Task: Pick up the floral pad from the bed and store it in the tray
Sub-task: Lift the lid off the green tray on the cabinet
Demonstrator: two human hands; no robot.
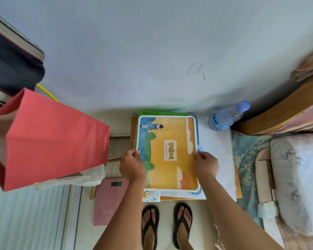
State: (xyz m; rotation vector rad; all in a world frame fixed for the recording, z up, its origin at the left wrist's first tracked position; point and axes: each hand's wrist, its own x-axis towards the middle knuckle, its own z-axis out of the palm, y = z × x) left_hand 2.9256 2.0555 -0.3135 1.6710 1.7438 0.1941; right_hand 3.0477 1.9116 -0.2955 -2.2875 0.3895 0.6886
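Gripping the illustrated tray (pixel 168 154) by both side rims, left hand (pixel 132 166) and right hand (pixel 205 164) could trap the protruding floral pad (pixel 151 196) underneath.

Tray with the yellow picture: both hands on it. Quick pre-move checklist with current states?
1. Left hand on the tray at its left rim: ok.
2. Right hand on the right rim: ok.
3. Floral pad stored in tray: not ok; a floral-patterned piece shows below the tray's near edge, outside it.
4. Whether that piece is pinned under the tray: cannot tell.
5. Water bottle apart from the tray, right of its far corner: ok.
6. Red paper bag apart from the left hand: ok.
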